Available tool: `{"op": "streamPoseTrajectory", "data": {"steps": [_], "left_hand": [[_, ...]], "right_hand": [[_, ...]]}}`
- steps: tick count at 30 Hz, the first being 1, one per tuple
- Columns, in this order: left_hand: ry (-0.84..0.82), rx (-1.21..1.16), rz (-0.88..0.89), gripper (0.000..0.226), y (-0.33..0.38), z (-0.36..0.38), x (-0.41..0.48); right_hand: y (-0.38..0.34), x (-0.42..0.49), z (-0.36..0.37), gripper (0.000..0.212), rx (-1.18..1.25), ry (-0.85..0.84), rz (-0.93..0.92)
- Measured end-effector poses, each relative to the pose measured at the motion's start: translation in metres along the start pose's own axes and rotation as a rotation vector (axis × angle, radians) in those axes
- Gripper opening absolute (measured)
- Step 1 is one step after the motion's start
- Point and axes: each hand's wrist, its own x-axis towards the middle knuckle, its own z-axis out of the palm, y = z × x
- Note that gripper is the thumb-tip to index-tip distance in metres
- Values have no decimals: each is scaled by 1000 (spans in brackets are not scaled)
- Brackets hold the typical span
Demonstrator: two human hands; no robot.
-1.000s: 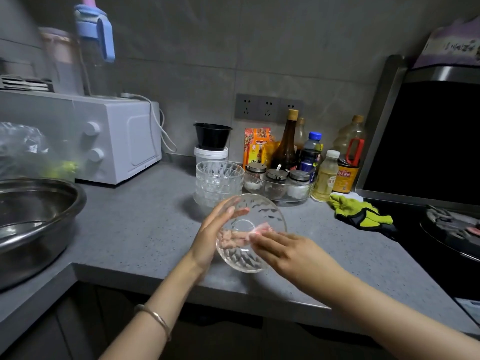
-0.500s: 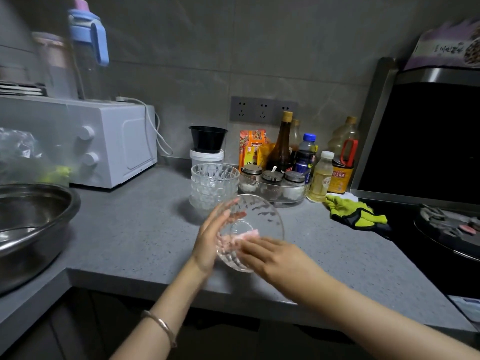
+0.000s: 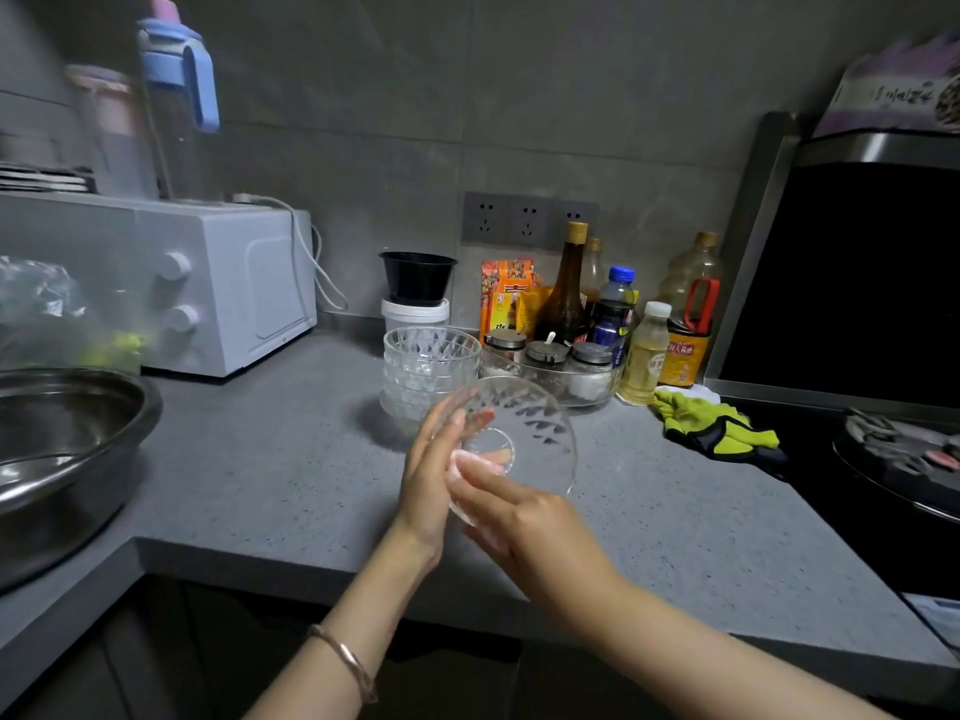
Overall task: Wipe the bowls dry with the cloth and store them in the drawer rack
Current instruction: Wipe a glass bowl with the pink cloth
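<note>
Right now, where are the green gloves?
In the head view, the green gloves lie on the grey counter at the right, just right of the pale yellow bottle, at the edge of the black stove.

Of the cloth (image 3: 458, 465) I see only a pink scrap between my left hand (image 3: 428, 475) and right hand (image 3: 524, 517). The rest hides behind my fingers and the glass bowl (image 3: 540, 439), so I cannot tell whether I pinch or press it. The left edge cuts off the steel basin (image 3: 62, 439), and the right edge cuts off the pan (image 3: 898, 459). The upper-left bottles (image 3: 176, 96) are blurred.
</note>
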Motion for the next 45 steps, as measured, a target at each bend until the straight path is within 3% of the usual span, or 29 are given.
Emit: {"op": "streamPoseTrajectory", "data": {"steps": [4,6,8,11,14,16,17,19,24,27,29,33,37,40,43,45], "left_hand": [[-173,207,-170,42,14,-22,8],[-233,237,-240,41,16,-22,6],[-213,189,-234,43,15,-20,5],[-175,104,-125,53,9,-13,1],[-97,53,-50,48,-5,1,-9],[-38,29,-20,44,-14,8,-12],[-18,34,-5,43,-16,8,-12],[-24,73,22,40,-12,2,-9],[-280,318,-80,40,6,-21,6],[-469,459,-237,37,11,-23,10],[-522,420,-326,39,12,-22,12],[-467,436,-258,41,14,-21,16],[-256,361,-128,32,12,-16,15],[-207,259,-89,35,9,-12,12],[-210,233,-109,35,6,-10,8],[-221,233,-139,34,7,-11,5]], "right_hand": [[41,-15,-31,43,-240,-277,-380],[51,-16,-39,45,-355,-340,-412],[47,-16,-36,34,-430,-279,-393],[31,-11,-22,40,-336,-186,-205],[2,5,-16,21,3,-74,125],[-8,11,-14,27,257,-47,273],[-7,10,-15,31,291,-70,262],[2,0,-21,38,208,-156,80],[56,-18,-55,44,-442,-487,-527],[78,-7,-68,53,-616,-525,-683],[81,2,-70,59,-698,-503,-729],[68,-2,-67,70,-771,-411,-560],[44,-19,-46,74,-493,-428,-288],[22,-17,-39,84,-268,-476,-114],[13,-8,-39,93,-153,-559,-127],[19,-5,-36,92,-265,-525,-157]]}}
